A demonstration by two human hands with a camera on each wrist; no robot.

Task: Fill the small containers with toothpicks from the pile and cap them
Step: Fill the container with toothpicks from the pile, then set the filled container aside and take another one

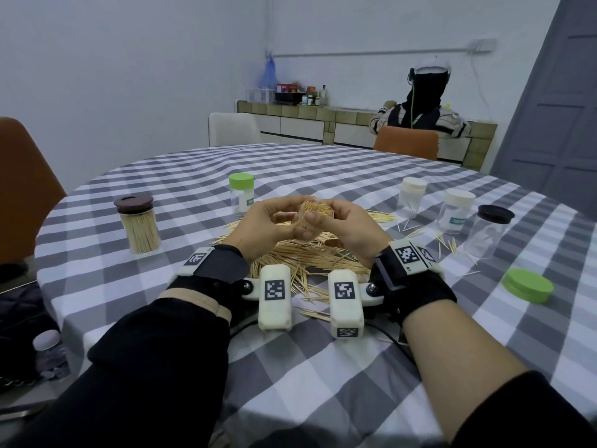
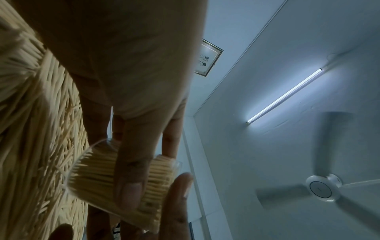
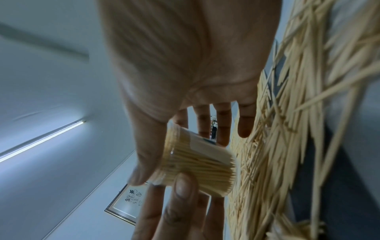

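A small clear container (image 1: 315, 216) packed with toothpicks is held tilted above the toothpick pile (image 1: 310, 258) on the checked tablecloth. Both hands grip it: my left hand (image 1: 292, 226) from the left with its thumb across the wall, my right hand (image 1: 326, 213) from the right. No cap shows on it; toothpick ends show at its mouth. The left wrist view shows the container (image 2: 98, 172) under my left thumb. In the right wrist view the container (image 3: 205, 167) sits between my right thumb and fingers, labelled side up. A loose green cap (image 1: 528, 284) lies at the right.
A full brown-lidded jar (image 1: 140, 224) stands left, a green-capped container (image 1: 241, 194) behind the hands. Two white-capped containers (image 1: 411, 197) (image 1: 455, 211) and a black-lidded jar (image 1: 489, 232) stand right among stray toothpicks. A water bottle (image 1: 50, 350) sits off the table's left edge.
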